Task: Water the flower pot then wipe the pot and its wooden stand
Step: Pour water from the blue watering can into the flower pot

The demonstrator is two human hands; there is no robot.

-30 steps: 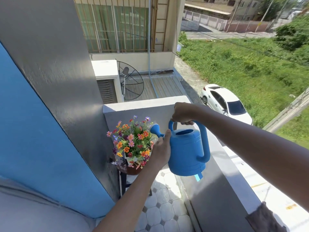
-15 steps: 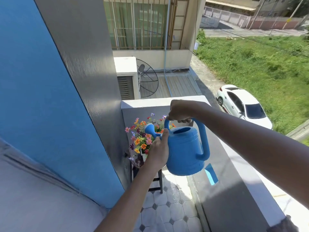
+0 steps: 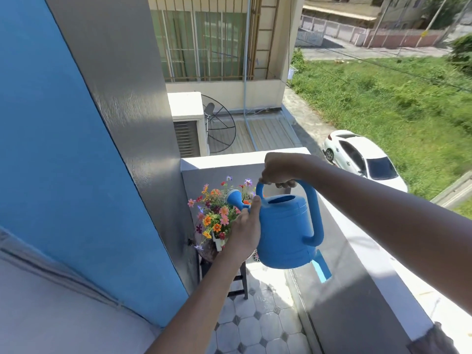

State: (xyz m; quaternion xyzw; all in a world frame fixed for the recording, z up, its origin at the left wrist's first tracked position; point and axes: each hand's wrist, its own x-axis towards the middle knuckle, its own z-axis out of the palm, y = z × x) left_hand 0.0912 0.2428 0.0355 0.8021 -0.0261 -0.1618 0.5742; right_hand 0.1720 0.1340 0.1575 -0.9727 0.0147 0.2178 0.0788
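Observation:
A blue plastic watering can [image 3: 286, 231] hangs in the air above the balcony corner, its spout rose [image 3: 233, 196] over the flowers. My right hand [image 3: 277, 171] is closed around the can's top handle. My left hand [image 3: 246, 228] presses against the can's front side below the spout. Under the spout, colourful flowers [image 3: 215, 213] fill a brown pot [image 3: 208, 250], largely hidden behind my left hand. The pot stands on a dark wooden stand [image 3: 241, 279], of which only some legs and rungs show.
A grey and blue wall [image 3: 107, 149] closes the left side. A grey parapet with a white top [image 3: 362, 267] runs along the right, with a dark cloth [image 3: 434, 339] lying on it near me. White octagonal floor tiles [image 3: 258, 325] lie below. A white car is parked far below.
The view has shifted so the pot and can sit further right and lower in frame. The can stays over the flowers, with both hands on it as before.

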